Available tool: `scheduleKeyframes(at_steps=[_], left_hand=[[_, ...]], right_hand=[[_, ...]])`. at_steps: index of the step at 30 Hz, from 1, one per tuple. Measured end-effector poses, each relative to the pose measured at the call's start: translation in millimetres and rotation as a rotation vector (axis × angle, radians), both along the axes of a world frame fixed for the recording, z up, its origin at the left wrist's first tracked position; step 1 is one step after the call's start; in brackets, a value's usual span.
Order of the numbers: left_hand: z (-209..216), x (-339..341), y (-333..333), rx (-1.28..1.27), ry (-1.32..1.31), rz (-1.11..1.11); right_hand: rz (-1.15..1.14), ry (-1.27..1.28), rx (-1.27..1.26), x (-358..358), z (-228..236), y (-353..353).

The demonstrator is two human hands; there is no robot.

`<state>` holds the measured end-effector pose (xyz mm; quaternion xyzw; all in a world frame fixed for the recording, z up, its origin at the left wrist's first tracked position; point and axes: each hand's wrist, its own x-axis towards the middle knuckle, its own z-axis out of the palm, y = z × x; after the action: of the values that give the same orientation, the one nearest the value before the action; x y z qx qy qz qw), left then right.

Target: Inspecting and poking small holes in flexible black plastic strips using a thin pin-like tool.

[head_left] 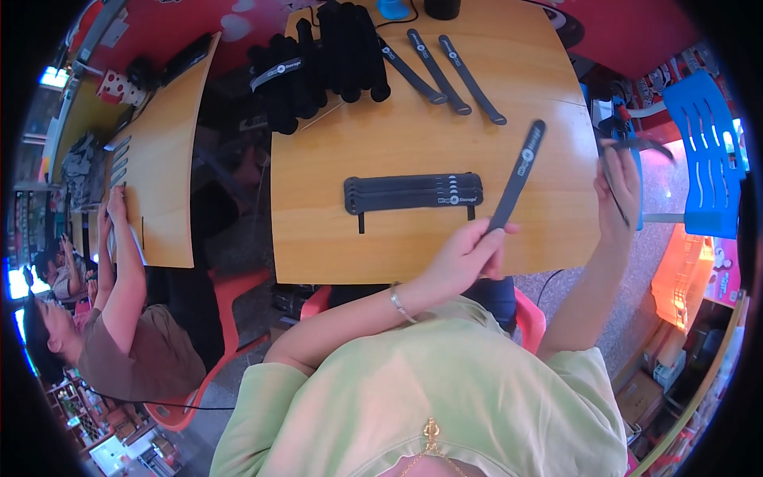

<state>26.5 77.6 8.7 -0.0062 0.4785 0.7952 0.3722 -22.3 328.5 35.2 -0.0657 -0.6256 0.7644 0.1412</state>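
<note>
Plainly, the left hand [467, 258] pinches a grey strap [518, 174]; the right hand [620, 197] grips dark strapping [650, 145], blurred.

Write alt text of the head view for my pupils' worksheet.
A person's left hand holds a flat grey strap over a pale wooden table; the right hand holds narrow dark strip material. Overlapping grey straps and long black bundles lie on the table.
</note>
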Motion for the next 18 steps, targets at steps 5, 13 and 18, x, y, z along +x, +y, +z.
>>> scheduleKeyframes(at_steps=[5, 13, 18], left_hand=[[6.0, -6.7, -55.1, -0.118, 0.203, -0.040], [16.3, -9.6, -122.7, -0.471, 0.343, -0.273], [6.8, -13.7, -132.1, -0.526, 0.359, -0.338]], right_hand=[[-0.068, -0.316, 0.614, -53.1, -67.6, 26.4], [0.201, -0.137, 0.713, -32.5, -14.4, -48.4], [0.849, -0.049, 0.682, 8.0, -2.4, -104.8]])
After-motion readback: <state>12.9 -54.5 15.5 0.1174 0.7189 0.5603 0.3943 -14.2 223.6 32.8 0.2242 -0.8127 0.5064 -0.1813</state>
